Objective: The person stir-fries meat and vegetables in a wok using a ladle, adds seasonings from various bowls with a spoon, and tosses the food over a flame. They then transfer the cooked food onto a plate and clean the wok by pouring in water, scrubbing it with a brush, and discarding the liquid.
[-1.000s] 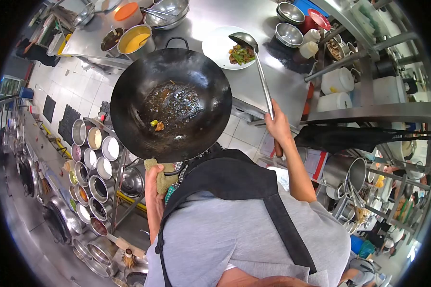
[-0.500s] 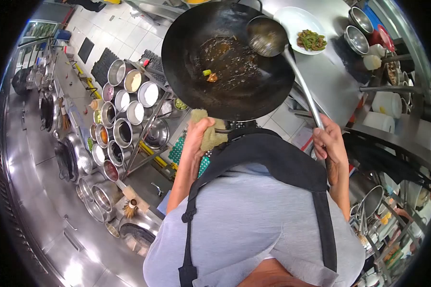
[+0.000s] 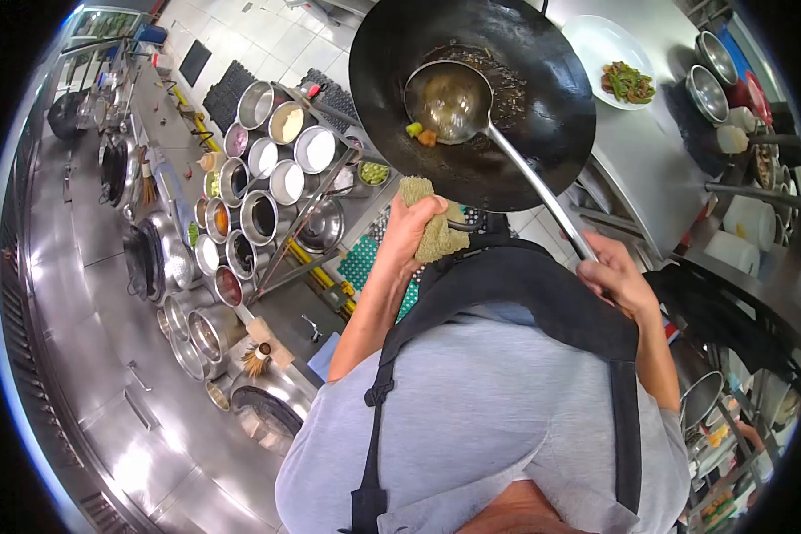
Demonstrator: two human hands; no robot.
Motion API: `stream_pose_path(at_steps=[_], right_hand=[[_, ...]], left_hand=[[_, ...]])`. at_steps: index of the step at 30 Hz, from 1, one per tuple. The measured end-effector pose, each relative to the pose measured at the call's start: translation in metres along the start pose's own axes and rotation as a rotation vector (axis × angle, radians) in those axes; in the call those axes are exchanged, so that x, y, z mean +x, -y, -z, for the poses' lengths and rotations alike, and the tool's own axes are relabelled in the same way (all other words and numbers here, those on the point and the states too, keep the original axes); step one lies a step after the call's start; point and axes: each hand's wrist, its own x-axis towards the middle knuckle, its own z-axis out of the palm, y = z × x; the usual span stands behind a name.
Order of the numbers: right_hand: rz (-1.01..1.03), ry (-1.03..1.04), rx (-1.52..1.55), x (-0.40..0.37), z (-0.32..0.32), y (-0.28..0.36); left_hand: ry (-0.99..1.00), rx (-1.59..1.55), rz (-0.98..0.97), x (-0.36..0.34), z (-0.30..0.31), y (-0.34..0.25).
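My left hand [image 3: 416, 230] is closed round a folded greenish cloth [image 3: 438, 233], wrapped about the near handle of a large black wok [image 3: 543, 133]. The fingers of my right hand [image 3: 616, 274] grip the long handle of a steel ladle [image 3: 449, 102]. Its bowl rests low inside the wok and looks wet and shiny. Beside the bowl lie a small green piece [image 3: 414, 130] and an orange-brown piece [image 3: 427, 138]. Dark oily residue coats the wok's middle. To the right, a white plate [image 3: 587, 36] carries a cooked green dish with brown bits [image 3: 627, 83].
Several steel pots of sauces and seasonings [image 3: 260, 218] stand on a rack at my left. A steel counter [image 3: 636, 169] supports the plate, with metal bowls [image 3: 707, 93] farther right. A brush [image 3: 256, 358] lies near the lower-left pots.
The ladle bowl has moved from the wok's right rim down and left to its middle, beside the food pieces. The view has shifted, so the surroundings appear farther right. Both hands keep their holds.
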Motion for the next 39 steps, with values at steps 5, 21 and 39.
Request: stream_pose_path(at_steps=[5, 21, 39], right_hand=[[0.055, 0.095, -0.037, -0.015, 0.019, -0.018], [-0.029, 0.216, 0.109, -0.007, 0.01, 0.003], [0.065, -0.233, -0.114, -0.007, 0.023, 0.003]], left_hand=[[0.012, -0.031, 0.066, -0.001, 0.017, -0.001], [-0.014, -0.019, 0.087, -0.014, 0.015, -0.005], [-0.033, 0.061, 0.0, -0.013, 0.023, 0.006]])
